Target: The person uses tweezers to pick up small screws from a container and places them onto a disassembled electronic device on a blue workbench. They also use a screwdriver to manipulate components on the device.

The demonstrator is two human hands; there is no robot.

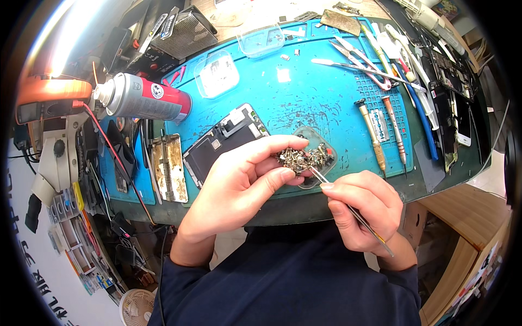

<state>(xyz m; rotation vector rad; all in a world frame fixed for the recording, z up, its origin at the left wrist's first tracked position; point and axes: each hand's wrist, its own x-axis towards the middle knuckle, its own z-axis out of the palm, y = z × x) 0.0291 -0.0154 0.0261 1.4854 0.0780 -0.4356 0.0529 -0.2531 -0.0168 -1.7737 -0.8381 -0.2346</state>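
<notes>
Near the front edge of the blue mat, my left hand [239, 176] curls round the left side of a small clear plastic box [326, 172]. Small metal screws and parts [299, 161] are heaped at the box and against my fingers; whether some lie in the palm I cannot tell. My right hand [367, 209] pinches metal tweezers [356, 214], their tips reaching into the heap from the right. Left of the box, a dark phone screen assembly [223, 142] lies on the mat, partly covered by my left hand.
A red and silver spray can [147, 98] lies at the left. Two clear boxes [216, 74] [261, 41] sit farther back. Scissors-like pliers [359, 60], screwdrivers [372, 138] and other tools crowd the right side. A worn metal plate [169, 168] lies left of the screen.
</notes>
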